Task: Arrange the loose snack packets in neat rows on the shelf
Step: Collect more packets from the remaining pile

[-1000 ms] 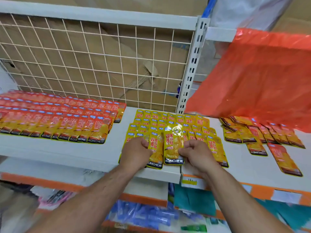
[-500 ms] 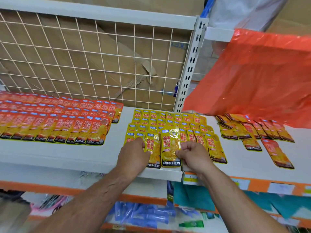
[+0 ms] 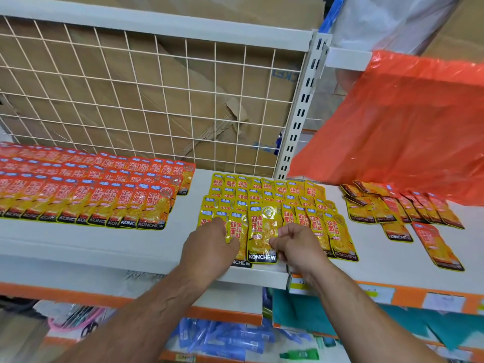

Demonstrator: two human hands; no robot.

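Observation:
A block of yellow snack packets (image 3: 264, 189) lies in overlapping rows on the white shelf (image 3: 183, 239). On top of its front row sits one yellow packet (image 3: 262, 231). My right hand (image 3: 296, 244) pinches that packet's right edge between thumb and curled fingers. My left hand (image 3: 209, 244) rests knuckles-up on the front-left yellow packets (image 3: 235, 231), thumb against one of them; its fingertips are hidden. Red-orange packets (image 3: 86, 195) fill neat rows at left. Loose red-orange packets (image 3: 403, 208) lie scattered at right.
A wire grid back panel (image 3: 157, 100) with cardboard behind it closes off the shelf. An orange plastic bag (image 3: 406, 127) hangs over the right section. A slotted upright post (image 3: 298, 121) divides the shelves. Blue packets (image 3: 225, 339) lie on a lower shelf.
Both hands stay on the same yellow packets at the shelf's front edge. The top packet has shifted slightly between them, and the view has drifted a little.

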